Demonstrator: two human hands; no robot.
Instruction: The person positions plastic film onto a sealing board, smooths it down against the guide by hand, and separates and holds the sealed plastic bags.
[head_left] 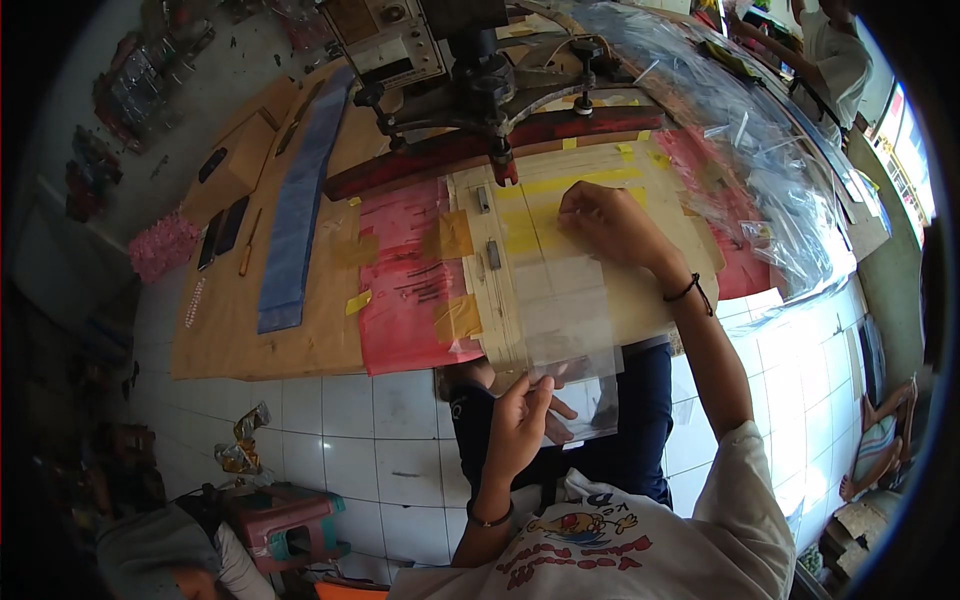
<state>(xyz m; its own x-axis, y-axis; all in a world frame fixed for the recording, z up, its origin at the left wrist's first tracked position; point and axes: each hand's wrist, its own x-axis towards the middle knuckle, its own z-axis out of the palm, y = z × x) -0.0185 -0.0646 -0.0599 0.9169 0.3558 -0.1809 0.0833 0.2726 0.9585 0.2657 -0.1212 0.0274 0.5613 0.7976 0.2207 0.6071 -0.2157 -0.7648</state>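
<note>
My left hand (518,428) pinches the near edge of a clear plastic sheet (565,305) between thumb and fingers. From there the sheet runs away from me over a cream board (655,295), its near end hanging past the board's edge above my lap. My right hand (612,228) is over the board, fingers curled together near the sheet's far end and beside strips of yellow tape (525,232). What its fingertips hold, if anything, is hidden. Two small metal blocks (493,255) lie left of the sheet. Beyond stands a press head with a red bar (420,165).
Red sheets (405,280) taped down flank the board. Farther left are a blue strip (310,200), a phone (234,222) and a screwdriver (250,242). Crumpled clear plastic (790,190) covers the right side. A stool (290,525) and another person (165,550) are at lower left.
</note>
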